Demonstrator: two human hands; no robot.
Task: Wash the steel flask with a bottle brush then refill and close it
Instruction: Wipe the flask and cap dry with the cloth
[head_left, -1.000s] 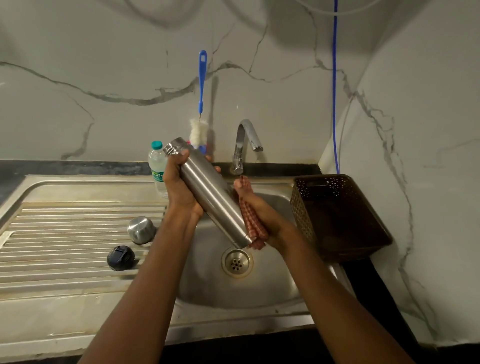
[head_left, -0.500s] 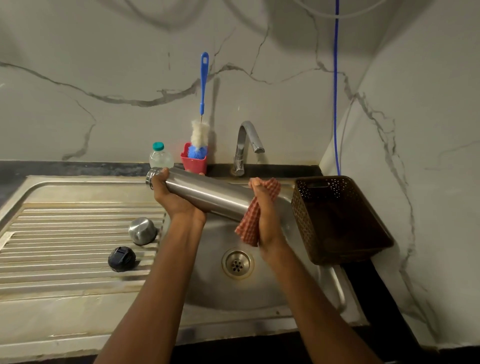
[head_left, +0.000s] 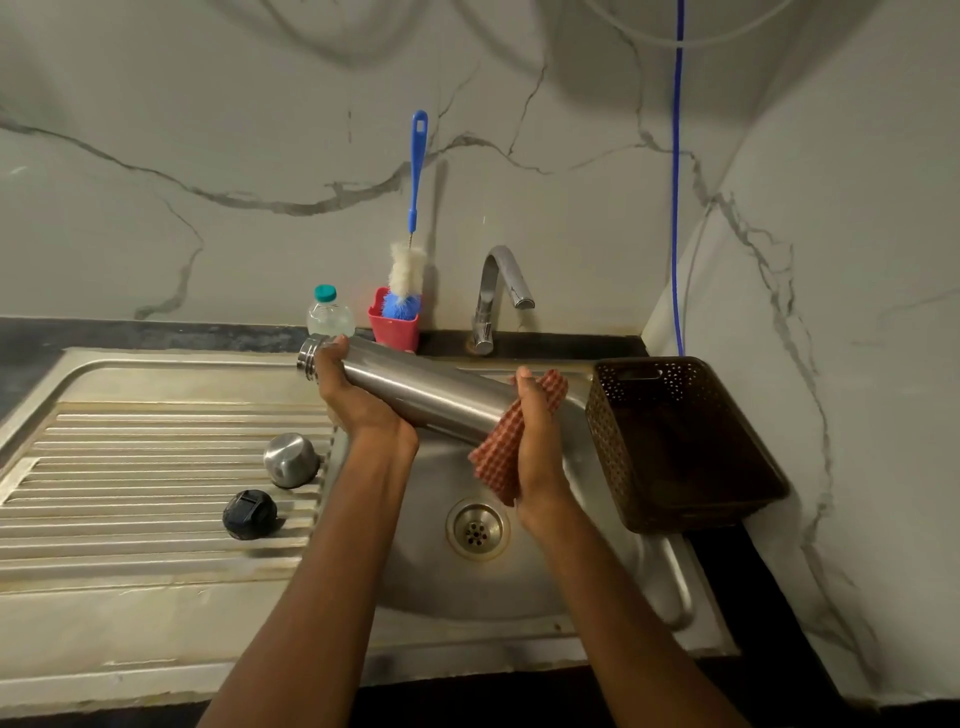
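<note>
Over the sink (head_left: 519, 587) the steel flask (head_left: 426, 387) lies almost level, left hand (head_left: 358, 400) gripping its mouth end, right hand (head_left: 540, 441) clasping a cloth (head_left: 498, 457) round its base.

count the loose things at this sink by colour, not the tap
silver: 2, steel cylindrical flask, domed steel cap
red: 2, checked cloth, plastic holder cup
blue: 1, long-handled bottle brush
black: 1, round lid
brown: 1, perforated basket
clear: 1, small plastic bottle
total: 8
</note>
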